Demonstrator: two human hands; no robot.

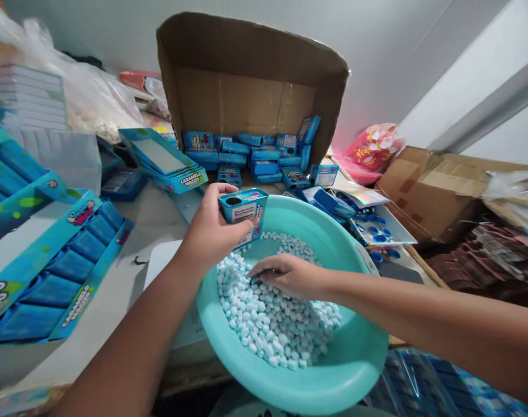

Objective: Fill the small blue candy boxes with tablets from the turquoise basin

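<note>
My left hand [212, 231] grips a small blue candy box [243, 209] with a round hole in its top, held over the far rim of a turquoise plastic basin [355, 359]. The basin holds a heap of small white-blue candies [264, 313]. My right hand [290, 275] reaches in from the right, palm down on the heap, fingers curled and pinched over something dark and thin that I cannot name.
An open cardboard box [246, 87] with several small blue boxes [255, 153] stands behind the basin. Display cartons of blue boxes [64, 272] lie at left, blue lids on a tray [381, 231] at right, brown cartons [437, 185] beyond.
</note>
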